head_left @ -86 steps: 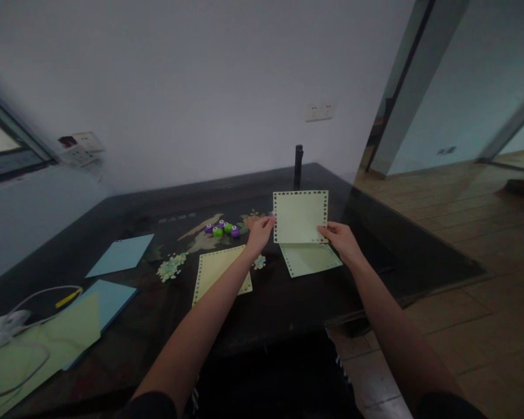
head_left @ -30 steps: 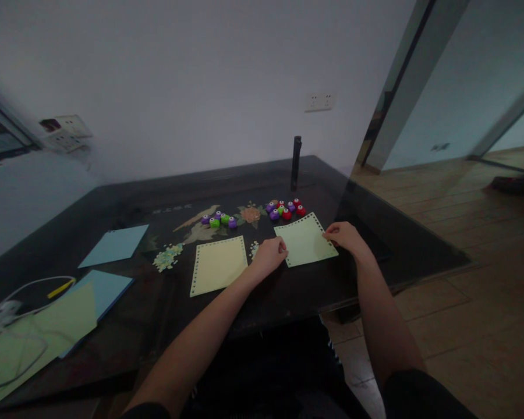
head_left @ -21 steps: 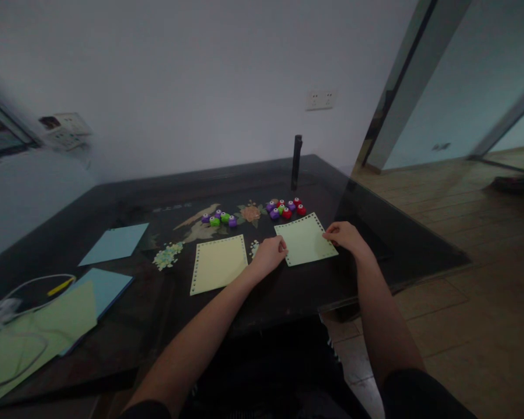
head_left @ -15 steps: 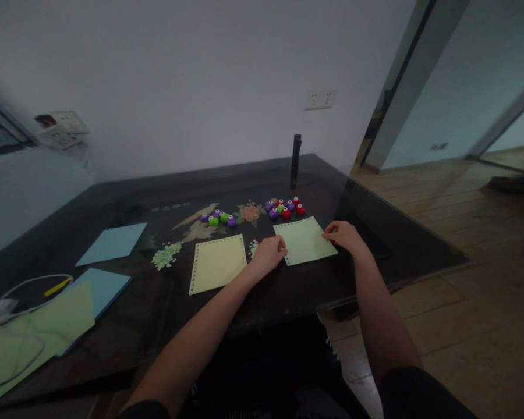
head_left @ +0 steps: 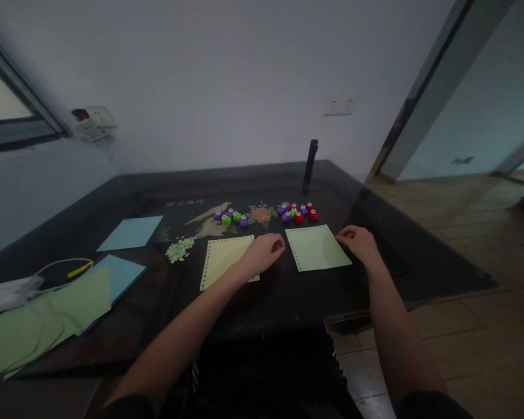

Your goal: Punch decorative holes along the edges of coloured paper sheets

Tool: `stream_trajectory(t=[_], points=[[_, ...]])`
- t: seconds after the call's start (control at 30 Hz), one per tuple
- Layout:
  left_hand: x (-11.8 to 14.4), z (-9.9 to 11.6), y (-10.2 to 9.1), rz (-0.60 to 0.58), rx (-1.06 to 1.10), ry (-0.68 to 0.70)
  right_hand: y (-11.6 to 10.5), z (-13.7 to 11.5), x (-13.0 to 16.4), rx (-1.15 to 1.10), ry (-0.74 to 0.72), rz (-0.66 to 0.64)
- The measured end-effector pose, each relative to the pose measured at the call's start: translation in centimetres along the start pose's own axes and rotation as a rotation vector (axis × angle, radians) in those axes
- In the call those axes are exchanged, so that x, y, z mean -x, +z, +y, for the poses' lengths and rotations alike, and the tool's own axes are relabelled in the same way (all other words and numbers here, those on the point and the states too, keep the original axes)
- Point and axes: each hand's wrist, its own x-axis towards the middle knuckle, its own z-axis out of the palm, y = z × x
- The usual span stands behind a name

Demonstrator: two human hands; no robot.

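A pale green sheet of punched paper [head_left: 317, 247] lies flat on the dark table. My right hand [head_left: 361, 243] pinches or presses its right edge between thumb and forefinger. To the left is a pale yellow punched sheet [head_left: 222, 259], partly covered by my left hand [head_left: 264, 253] and forearm. The left fingers are curled in with nothing visible in them, apart from the green sheet's left edge. Beyond the green sheet sits a cluster of small purple, red and green pieces [head_left: 297, 217] with eye-like white dots. A smaller purple and green group [head_left: 231, 218] sits beyond the yellow sheet.
A black stick-like object [head_left: 310, 167] stands upright at the back. Blue sheets [head_left: 131, 233] and green sheets [head_left: 87, 294] lie on the left, beside a white cable and power strip [head_left: 9, 295]. The table's [head_left: 262, 314] front edge is close to my body.
My left hand has moved left, away from the green sheet's edge and over the yellow sheet. My right hand stays at the green sheet's right edge. The camera view has shifted slightly.
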Motion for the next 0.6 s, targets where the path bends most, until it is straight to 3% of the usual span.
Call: stream_trajectory(t=[0.17, 0.3, 0.4, 0.47, 0.6], points=[[3.2, -7.1, -4.3, 0.134, -0.131, -0.166, 0.0, -3.9, 1.2, -0.098, -0.150, 0.082], [4.9, -11.3, -6.6, 0.247, -0.167, -0.253, 0.9, -10.1, 2.8, -0.208, -0.425, -0.021], [5.6, -12.4, -7.1, 0.214, -0.178, -0.252, 2.6, -15.2, 3.7, -0.211, -0.586, -0.178], [5.9, -12.5, -7.1, 0.161, -0.192, -0.223, 4.3, -17.9, 4.0, -0.148, -0.612, -0.234], [6.3, -12.3, -6.6, 0.083, -0.209, -0.223, 8.5, -20.6, 4.4, 0.046, -0.639, -0.318]])
